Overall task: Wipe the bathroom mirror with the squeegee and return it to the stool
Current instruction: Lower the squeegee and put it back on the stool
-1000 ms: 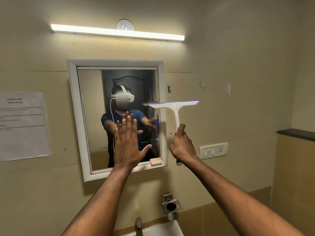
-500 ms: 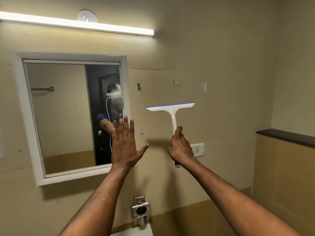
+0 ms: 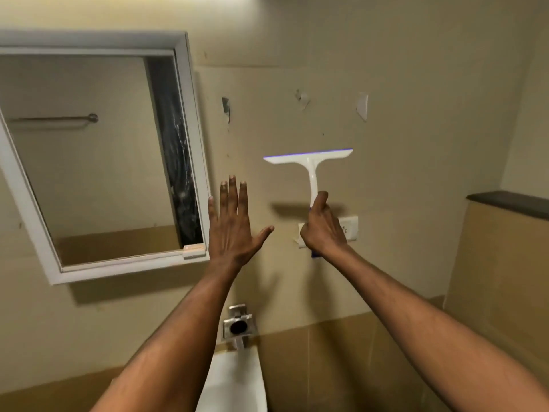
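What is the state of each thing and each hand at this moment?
Squeegee: upright, blade on top, off the mirror.
Right hand: closed on the squeegee handle.
Left hand: open, empty, fingers spread.
Mirror: on the wall, untouched by either hand.

Warm, dim bathroom light from above, with soft motion blur

A bright glow spills down the wall [image 3: 416,84] from the top edge, fading to murk at the right and lower corners; the squeegee [image 3: 309,162] casts a smeared dark shadow on the wall just beneath its blade, the mirror [image 3: 89,162] frame throws one below, and wide-angle bending tilts the mirror's edges, all slightly unsharp
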